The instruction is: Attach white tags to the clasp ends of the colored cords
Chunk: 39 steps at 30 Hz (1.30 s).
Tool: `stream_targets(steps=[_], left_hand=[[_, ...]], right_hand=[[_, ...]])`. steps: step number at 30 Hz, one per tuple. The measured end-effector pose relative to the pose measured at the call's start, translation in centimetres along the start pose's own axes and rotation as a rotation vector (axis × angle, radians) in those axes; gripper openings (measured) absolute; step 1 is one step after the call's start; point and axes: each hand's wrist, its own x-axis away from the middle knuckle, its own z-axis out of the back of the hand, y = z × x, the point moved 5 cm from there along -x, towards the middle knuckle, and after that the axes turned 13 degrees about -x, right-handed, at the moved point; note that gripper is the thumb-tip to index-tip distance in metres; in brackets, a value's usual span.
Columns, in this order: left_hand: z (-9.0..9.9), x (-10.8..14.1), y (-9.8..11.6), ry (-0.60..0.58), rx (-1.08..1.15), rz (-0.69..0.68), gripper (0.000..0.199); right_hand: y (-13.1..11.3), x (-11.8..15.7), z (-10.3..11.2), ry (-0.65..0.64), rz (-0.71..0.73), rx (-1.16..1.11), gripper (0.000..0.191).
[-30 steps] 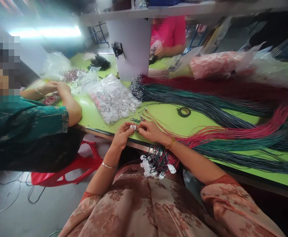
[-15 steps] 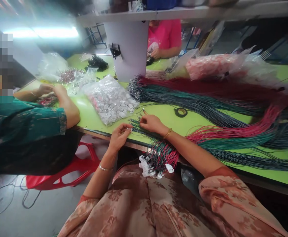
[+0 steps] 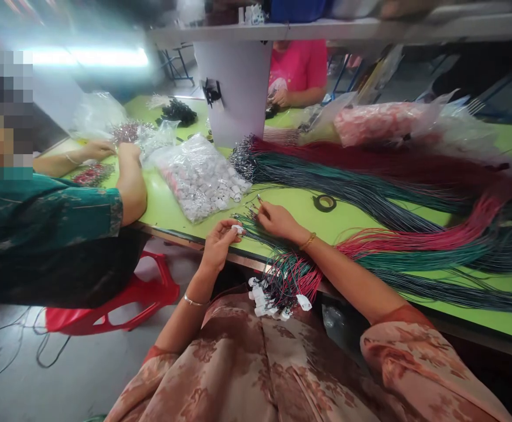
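A small white connector (image 3: 238, 230) is pinched between the thumb and fingers of my left hand (image 3: 219, 241), over the table's front edge. Just to the right, my right hand (image 3: 277, 220) has its fingers closed at the tips of green and black wires (image 3: 256, 225); what lies between the fingertips is too small to make out. Below my hands, red, green and black wires with white connectors (image 3: 265, 302) on their ends hang over the edge towards my lap. A clear bag of white connectors (image 3: 203, 179) lies behind my left hand.
Long bundles of dark red (image 3: 361, 161), black and green wires stretch to the right. A black tape roll (image 3: 324, 203) lies behind my right hand. A person in a teal sleeve (image 3: 93, 208) works at the left, another in a pink shirt (image 3: 300, 70) across the table (image 3: 159, 205).
The white connector in my left hand shows more clearly now. My right hand's fingers have shifted slightly at the wire tips. The arm of the person at the left has moved.
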Motion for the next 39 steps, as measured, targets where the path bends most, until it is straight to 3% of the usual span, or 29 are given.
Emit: stream_targets(steps=[6, 9, 20, 29, 39], left_hand=[[-0.8, -0.3, -0.8, -0.016, 0.199, 0.142, 0.03], [-1.0, -0.3, -1.0, -0.017, 0.251, 0.175, 0.03], [-1.8, -0.4, -2.1, -0.046, 0.419, 0.257, 0.022], [-2.0, -0.2, -1.3, -0.073, 0.409, 0.227, 0.025], [-3.0, 0.4, -1.7, 0.004, 0.315, 0.156, 0.034]], right_hand=[[-0.9, -1.4, 0.1, 0.118, 0.043, -0.575, 0.013], [-2.2, -1.6, 0.0, 0.123, 0.056, -0.695, 0.017], [-2.5, 3.2, 0.1, 0.049, 0.041, -0.514, 0.01], [-2.7, 3.3, -0.4, 0.069, 0.128, -0.449, 0.007], [-3.7, 4.2, -0.8, 0.051, 0.235, -0.282, 0.011]])
